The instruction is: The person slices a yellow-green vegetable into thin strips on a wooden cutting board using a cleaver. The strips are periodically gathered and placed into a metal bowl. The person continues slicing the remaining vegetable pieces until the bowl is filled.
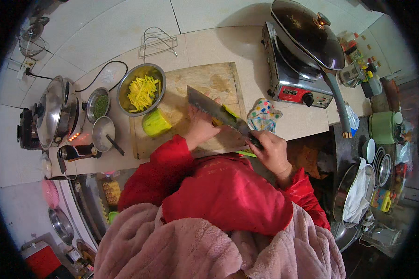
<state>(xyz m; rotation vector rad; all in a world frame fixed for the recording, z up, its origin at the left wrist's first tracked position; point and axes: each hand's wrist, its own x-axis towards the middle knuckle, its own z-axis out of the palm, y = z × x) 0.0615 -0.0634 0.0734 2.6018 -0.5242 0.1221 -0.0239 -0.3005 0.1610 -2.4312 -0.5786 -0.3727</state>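
A wooden cutting board lies before me on the counter. My right hand grips the dark handle of a broad kitchen cleaver, its blade slanting up and left over the board. My left hand is on the near side of the blade, fingers partly hidden by it; a yellow-green vegetable piece shows behind the blade, and whether the hand grips it cannot be made out. A larger yellow-green vegetable chunk sits at the board's left. Beside it a steel bowl holds yellow strips.
A gas stove with a lidded pan stands at the right, its handle reaching over the counter edge. A dotted cloth lies beside the board. Leftward are a bowl of chopped greens, a small bowl, a jar and a lidded pot.
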